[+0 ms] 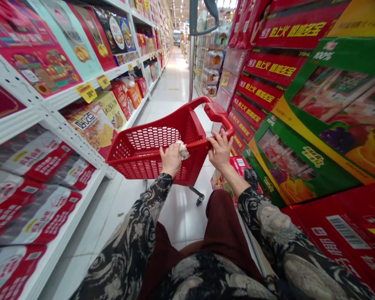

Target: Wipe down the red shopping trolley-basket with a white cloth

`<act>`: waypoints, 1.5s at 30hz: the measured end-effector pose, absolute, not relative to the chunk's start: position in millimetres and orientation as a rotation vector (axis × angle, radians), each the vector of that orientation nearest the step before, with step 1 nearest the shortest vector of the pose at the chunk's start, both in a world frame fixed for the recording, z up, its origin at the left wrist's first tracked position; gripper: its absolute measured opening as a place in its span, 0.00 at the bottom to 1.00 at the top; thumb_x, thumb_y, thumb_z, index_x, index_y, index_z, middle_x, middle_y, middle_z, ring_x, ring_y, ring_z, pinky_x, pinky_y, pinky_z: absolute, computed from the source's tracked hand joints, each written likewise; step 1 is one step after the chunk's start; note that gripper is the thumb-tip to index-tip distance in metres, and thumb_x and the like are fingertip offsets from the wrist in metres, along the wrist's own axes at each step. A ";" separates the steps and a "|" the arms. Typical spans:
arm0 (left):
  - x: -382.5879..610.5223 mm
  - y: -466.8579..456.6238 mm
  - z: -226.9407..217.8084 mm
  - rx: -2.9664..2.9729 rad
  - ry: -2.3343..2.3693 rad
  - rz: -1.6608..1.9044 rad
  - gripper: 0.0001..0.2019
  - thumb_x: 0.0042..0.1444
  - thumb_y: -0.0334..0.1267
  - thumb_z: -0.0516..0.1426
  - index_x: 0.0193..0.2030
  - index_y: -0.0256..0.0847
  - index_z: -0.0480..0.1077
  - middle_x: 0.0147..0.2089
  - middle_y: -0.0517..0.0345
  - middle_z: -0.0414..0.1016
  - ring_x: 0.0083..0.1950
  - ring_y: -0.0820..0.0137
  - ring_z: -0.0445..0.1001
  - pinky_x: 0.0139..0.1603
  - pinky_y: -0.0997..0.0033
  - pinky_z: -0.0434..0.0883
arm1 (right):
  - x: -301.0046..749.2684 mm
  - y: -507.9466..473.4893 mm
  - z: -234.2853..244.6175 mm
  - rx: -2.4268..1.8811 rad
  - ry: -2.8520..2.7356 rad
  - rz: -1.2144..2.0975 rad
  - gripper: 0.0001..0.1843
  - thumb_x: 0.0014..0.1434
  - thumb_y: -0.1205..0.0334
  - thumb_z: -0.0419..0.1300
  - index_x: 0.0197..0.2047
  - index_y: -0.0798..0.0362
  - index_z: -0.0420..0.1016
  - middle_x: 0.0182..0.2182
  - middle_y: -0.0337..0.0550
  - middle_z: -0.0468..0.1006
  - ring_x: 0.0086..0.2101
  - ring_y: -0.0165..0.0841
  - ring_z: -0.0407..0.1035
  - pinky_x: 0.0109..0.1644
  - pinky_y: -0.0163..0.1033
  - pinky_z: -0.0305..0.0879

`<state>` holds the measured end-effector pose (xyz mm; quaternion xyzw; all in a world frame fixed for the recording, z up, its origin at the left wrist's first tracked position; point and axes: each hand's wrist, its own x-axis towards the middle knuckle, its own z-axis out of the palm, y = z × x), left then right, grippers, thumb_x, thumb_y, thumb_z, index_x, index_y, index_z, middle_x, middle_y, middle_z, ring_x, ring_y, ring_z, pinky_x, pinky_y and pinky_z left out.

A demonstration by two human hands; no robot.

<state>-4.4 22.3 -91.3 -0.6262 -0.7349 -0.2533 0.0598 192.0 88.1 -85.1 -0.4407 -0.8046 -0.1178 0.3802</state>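
A red plastic shopping cart [143, 154] stands in front of me in a store aisle, its basket holding nothing I can see. My left hand [171, 159] rests on the cart's near rim, fingers closed around a crumpled white tissue [183, 150]. My right hand [221, 149] grips the red handle [220, 116] at the cart's right side. Both arms wear dark patterned sleeves.
White shelves [50, 121] of boxed snacks with yellow price tags line the left. Stacked red and green drink cartons [300, 125] wall the right, close to my right arm. A grey pole [192, 50] stands ahead. The tiled aisle floor [171, 83] runs far forward.
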 end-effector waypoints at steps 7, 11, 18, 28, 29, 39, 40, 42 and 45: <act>33.2 22.9 -106.1 -1.882 -2.121 -0.896 0.22 0.61 0.34 0.43 0.62 0.42 0.59 0.66 0.46 0.58 0.66 0.60 0.56 0.66 0.42 0.41 | 173.5 69.9 -68.3 -1.115 -2.169 -0.258 0.23 0.56 0.59 0.52 0.55 0.55 0.68 0.58 0.51 0.66 0.62 0.45 0.48 0.65 0.61 0.32; 31.0 20.2 -111.2 -1.937 -2.064 -0.891 0.23 0.61 0.33 0.43 0.63 0.44 0.58 0.67 0.48 0.56 0.68 0.63 0.53 0.67 0.44 0.38 | 162.3 64.5 -72.7 -1.095 -2.272 -0.227 0.20 0.58 0.61 0.51 0.53 0.56 0.70 0.56 0.51 0.69 0.62 0.45 0.50 0.65 0.60 0.33; -2.6 3.7 -125.6 -1.885 -2.120 -0.876 0.22 0.59 0.32 0.44 0.60 0.44 0.61 0.66 0.48 0.58 0.66 0.62 0.56 0.67 0.41 0.36 | 184.5 75.6 -80.1 -1.036 -2.327 -0.224 0.23 0.57 0.66 0.51 0.56 0.55 0.68 0.57 0.49 0.67 0.63 0.44 0.49 0.65 0.60 0.33; 17.3 3.4 -117.2 -1.965 -2.050 -0.826 0.23 0.59 0.30 0.44 0.62 0.44 0.59 0.66 0.49 0.57 0.68 0.64 0.51 0.67 0.43 0.36 | 163.5 57.2 -89.4 -0.976 -2.360 -0.220 0.23 0.57 0.65 0.51 0.56 0.57 0.68 0.57 0.50 0.67 0.61 0.44 0.52 0.65 0.60 0.34; 9.1 -1.0 -120.0 -1.938 -2.074 -0.816 0.23 0.59 0.30 0.44 0.61 0.44 0.60 0.66 0.49 0.57 0.68 0.64 0.52 0.67 0.43 0.35 | 165.2 57.9 -91.4 -0.968 -2.360 -0.226 0.23 0.57 0.66 0.51 0.56 0.57 0.67 0.58 0.50 0.67 0.61 0.44 0.52 0.65 0.60 0.34; 12.9 -4.3 -126.5 -1.846 -2.117 -0.794 0.23 0.60 0.31 0.45 0.62 0.42 0.60 0.66 0.49 0.57 0.68 0.62 0.52 0.67 0.43 0.38 | 154.6 53.8 -100.1 -1.032 -2.336 -0.230 0.24 0.57 0.65 0.50 0.57 0.58 0.66 0.59 0.50 0.65 0.62 0.43 0.50 0.65 0.59 0.29; 16.8 -1.4 -125.9 -1.864 -2.100 -0.791 0.23 0.60 0.31 0.44 0.62 0.43 0.59 0.66 0.50 0.57 0.68 0.63 0.52 0.67 0.43 0.38 | 153.1 53.1 -100.7 -1.028 -2.350 -0.233 0.25 0.57 0.65 0.50 0.57 0.58 0.66 0.59 0.50 0.65 0.62 0.43 0.50 0.65 0.59 0.29; 15.4 0.4 -127.3 -1.879 -2.082 -0.781 0.24 0.60 0.31 0.44 0.63 0.44 0.58 0.66 0.51 0.56 0.68 0.64 0.51 0.67 0.43 0.37 | 151.6 52.5 -101.6 -1.020 -2.377 -0.236 0.25 0.57 0.65 0.49 0.58 0.58 0.66 0.59 0.50 0.64 0.62 0.43 0.49 0.65 0.59 0.29; -11.3 -10.1 -135.8 -1.839 -2.103 -0.755 0.23 0.60 0.30 0.44 0.62 0.45 0.59 0.66 0.50 0.57 0.68 0.64 0.53 0.67 0.42 0.36 | 151.6 53.0 -101.9 -1.009 -2.396 -0.230 0.25 0.57 0.66 0.49 0.58 0.59 0.65 0.59 0.50 0.64 0.62 0.42 0.49 0.66 0.58 0.30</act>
